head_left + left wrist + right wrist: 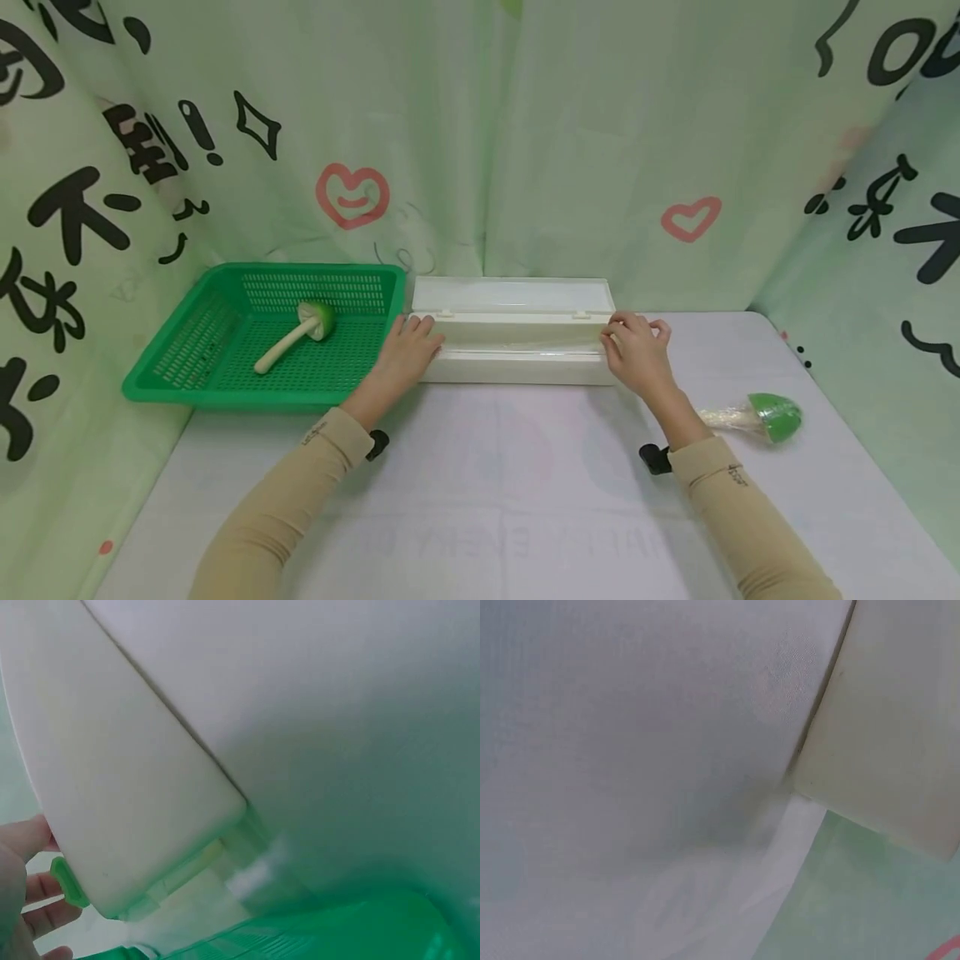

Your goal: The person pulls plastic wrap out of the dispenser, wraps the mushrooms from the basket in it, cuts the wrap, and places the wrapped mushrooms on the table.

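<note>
A long white cling film dispenser (pixel 517 369) lies across the table, its hinged lid (pixel 517 294) raised at the back. A shiny strip of clear film (pixel 525 343) shows in its opening. My left hand (pixel 408 346) touches the left end; in the left wrist view its fingers (pixel 49 919) are beside a small green tab (pixel 69 882), and the thumb tip is hidden behind the casing. At the right end, my right hand (pixel 637 354) pinches the film's edge with bent thumb and forefinger. The right wrist view shows the dispenser's corner (pixel 885 742) but no fingers.
Left of the dispenser stands a green plastic basket (pixel 262 398) holding a toy mushroom (pixel 288 343) with a green cap. Another green-capped mushroom (pixel 776 417), wrapped in clear film, lies by the right forearm. Printed green curtains (pixel 562 150) enclose the white table (pixel 510 483).
</note>
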Tool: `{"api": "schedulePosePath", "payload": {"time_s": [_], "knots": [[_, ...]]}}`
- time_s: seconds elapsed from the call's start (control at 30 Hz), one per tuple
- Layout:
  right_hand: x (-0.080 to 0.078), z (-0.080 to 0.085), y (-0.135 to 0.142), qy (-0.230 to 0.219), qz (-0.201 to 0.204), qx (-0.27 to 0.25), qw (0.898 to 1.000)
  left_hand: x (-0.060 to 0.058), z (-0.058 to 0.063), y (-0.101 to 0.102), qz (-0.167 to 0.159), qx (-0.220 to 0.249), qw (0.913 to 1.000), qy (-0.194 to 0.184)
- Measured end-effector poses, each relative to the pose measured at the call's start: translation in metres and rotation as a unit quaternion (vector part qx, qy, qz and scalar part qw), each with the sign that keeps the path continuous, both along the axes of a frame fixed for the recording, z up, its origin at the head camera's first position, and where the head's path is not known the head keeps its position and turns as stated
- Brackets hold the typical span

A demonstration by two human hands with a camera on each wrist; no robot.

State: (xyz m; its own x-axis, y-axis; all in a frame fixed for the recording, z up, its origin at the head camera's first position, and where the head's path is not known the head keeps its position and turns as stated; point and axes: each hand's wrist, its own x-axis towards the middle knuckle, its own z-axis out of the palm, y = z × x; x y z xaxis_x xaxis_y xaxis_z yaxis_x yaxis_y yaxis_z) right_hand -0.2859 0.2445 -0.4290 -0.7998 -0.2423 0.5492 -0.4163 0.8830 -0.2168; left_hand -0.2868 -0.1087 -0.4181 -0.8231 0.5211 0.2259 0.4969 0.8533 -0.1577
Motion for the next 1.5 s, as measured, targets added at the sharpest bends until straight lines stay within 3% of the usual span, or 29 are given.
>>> {"api": "schedulePosePath", "payload": {"time_s": [0.17, 0.33, 0.6, 0.67, 1.0, 1.3, 1.5], "knots": [[-0.004, 0.004, -0.002, 0.028, -0.003, -0.043, 0.999, -0.003, 0.002, -0.002, -0.021, 0.009, 0.9997, -0.003], [-0.005, 0.008, -0.003, 0.03, 0.001, -0.053, 0.998, -0.005, 0.0, -0.002, -0.038, 0.007, 0.9993, -0.001], [-0.003, 0.007, -0.001, 0.022, -0.008, -0.068, 0.997, -0.01, 0.001, 0.01, 0.006, -0.017, 0.9967, -0.079], [-0.003, 0.007, 0.0, 0.021, -0.011, -0.073, 0.997, -0.012, 0.001, 0.013, 0.011, -0.024, 0.9962, -0.083], [-0.003, 0.004, 0.001, 0.021, -0.013, -0.083, 0.996, -0.016, -0.003, 0.009, -0.027, 0.032, 0.9979, -0.048], [-0.003, 0.003, 0.001, 0.017, -0.012, -0.082, 0.996, -0.014, 0.005, 0.006, -0.045, -0.067, 0.9966, -0.02], [-0.003, 0.004, 0.001, 0.018, -0.011, -0.08, 0.997, -0.015, 0.009, -0.002, -0.077, -0.058, 0.9949, 0.028]]}}
